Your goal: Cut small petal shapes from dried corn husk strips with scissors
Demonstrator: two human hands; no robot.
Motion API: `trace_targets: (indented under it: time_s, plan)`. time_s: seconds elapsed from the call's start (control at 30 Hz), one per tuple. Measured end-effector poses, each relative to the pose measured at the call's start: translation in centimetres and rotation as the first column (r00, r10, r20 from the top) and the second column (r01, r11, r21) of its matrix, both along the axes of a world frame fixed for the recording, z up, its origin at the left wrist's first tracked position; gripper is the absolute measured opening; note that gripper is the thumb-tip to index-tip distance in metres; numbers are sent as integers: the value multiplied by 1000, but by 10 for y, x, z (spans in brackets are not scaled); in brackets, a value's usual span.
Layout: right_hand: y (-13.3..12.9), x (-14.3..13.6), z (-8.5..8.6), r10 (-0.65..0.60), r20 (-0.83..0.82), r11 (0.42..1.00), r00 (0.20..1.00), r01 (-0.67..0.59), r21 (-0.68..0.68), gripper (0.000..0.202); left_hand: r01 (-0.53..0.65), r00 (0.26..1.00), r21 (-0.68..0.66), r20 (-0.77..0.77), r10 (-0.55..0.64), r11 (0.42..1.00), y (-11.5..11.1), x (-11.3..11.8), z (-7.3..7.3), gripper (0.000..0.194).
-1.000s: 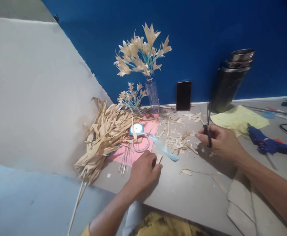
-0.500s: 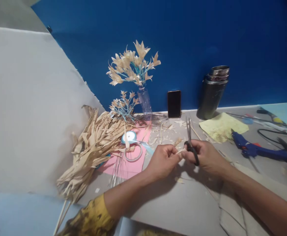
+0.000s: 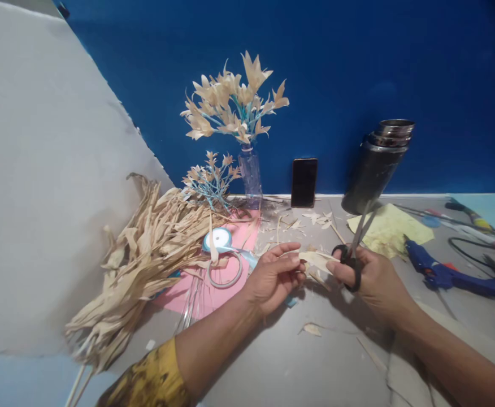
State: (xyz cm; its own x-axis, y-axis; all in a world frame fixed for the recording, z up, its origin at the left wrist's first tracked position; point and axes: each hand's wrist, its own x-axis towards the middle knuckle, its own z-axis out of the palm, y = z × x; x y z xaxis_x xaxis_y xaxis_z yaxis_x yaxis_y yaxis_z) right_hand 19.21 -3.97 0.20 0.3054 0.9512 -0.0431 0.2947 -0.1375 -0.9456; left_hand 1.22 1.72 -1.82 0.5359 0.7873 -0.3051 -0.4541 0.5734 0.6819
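My right hand (image 3: pixel 377 280) grips a pair of scissors (image 3: pixel 351 265) by its dark handles, the blades pointing up and slightly apart. The thumb and fingers of that hand also pinch one end of a pale dried husk strip (image 3: pixel 317 259). The other end of the strip lies between the thumb and index finger of my left hand (image 3: pixel 275 277), whose remaining fingers are loosely curled. Both hands are raised above the grey table (image 3: pixel 290 362). Beneath them lies a small husk scrap (image 3: pixel 312 329).
Left of my hands are a heap of dried husks (image 3: pixel 146 254), a ribbon roll (image 3: pixel 217 240) and pink paper (image 3: pixel 247 232). Behind stand husk flowers (image 3: pixel 230 104) in a clear bottle (image 3: pixel 251 178), a phone (image 3: pixel 304 182) and a flask (image 3: pixel 372 169). A blue glue gun (image 3: pixel 451 274) lies right.
My hands have moved apart, and more of the husk strip shows between them. The left fingers have loosened. The right hand with the scissors has shifted right, and the view has shifted slightly.
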Motion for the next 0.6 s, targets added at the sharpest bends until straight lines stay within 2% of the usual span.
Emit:
trace_targets:
  time_s: [0.1,0.2,0.27,0.37,0.47,0.6]
  plan:
    - [-1,-10,-4,-90,-26,996,996,90,-5,23,27,999,-40,19,-26,999,-8,7,-7,34]
    - [-3,-18,-11,-109,3,994,994,109,9,24,54,997,36,-60,-52,998,-18,13,-13,29]
    - [-6,-21,-14,-22,-7,1000,1000,22,3,24,-13,992,128,-123,29,992,-21,14,-14,30]
    - [-8,-17,-15,214,-41,975,976,-216,-47,23,-71,978,246,-171,116,967,-16,9,-7,32]
    - [-6,-6,-16,429,-1,898,903,-427,-110,27,2,962,382,-254,103,924,-8,1,3,30]
    - [-3,6,-15,574,5,807,819,-565,-172,33,91,897,532,-411,162,842,0,-8,11,28]
